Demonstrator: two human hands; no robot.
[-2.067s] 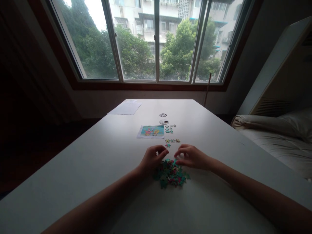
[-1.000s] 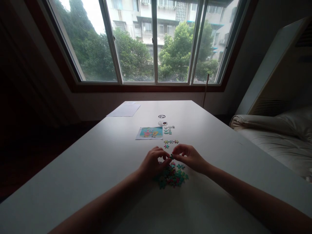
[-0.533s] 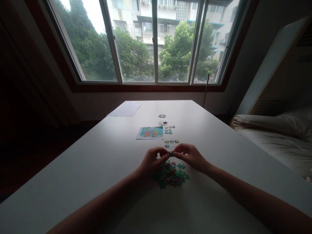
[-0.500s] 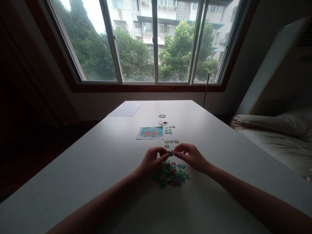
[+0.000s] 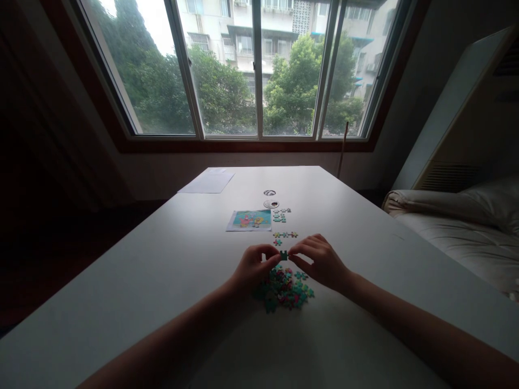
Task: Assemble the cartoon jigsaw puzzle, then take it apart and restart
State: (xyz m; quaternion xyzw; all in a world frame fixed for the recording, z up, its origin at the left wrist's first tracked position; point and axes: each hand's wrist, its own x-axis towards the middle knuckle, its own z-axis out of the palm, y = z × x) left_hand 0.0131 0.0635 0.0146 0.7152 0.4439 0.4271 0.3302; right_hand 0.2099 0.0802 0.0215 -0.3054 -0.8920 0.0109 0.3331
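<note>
Over the near part of the white table, a small dark green jigsaw puzzle piece [image 5: 284,255] is held up between my hands. My left hand [image 5: 256,265] pinches its left edge between thumb and forefinger. At the opposite edge, the fingertips and thumb of my right hand [image 5: 322,260] close in on the piece. Just below both hands lies a heap of mixed puzzle pieces [image 5: 287,292], mostly green with some red, partly hidden by my left hand. Beyond my fingers is a short row of puzzle pieces [image 5: 285,235], with another small piece [image 5: 278,242] below it.
A colourful picture sheet [image 5: 252,220] lies ahead to the left, with more puzzle pieces [image 5: 279,217] at its right. Two round flat items [image 5: 271,204] [image 5: 270,193] sit farther back. White paper [image 5: 206,182] is at the table's far left corner. A padded seat [image 5: 466,210] stands at right.
My right hand's fingers have lifted and straightened, and the gap above its thumb is wider. My left hand and the green puzzle piece are almost unmoved.
</note>
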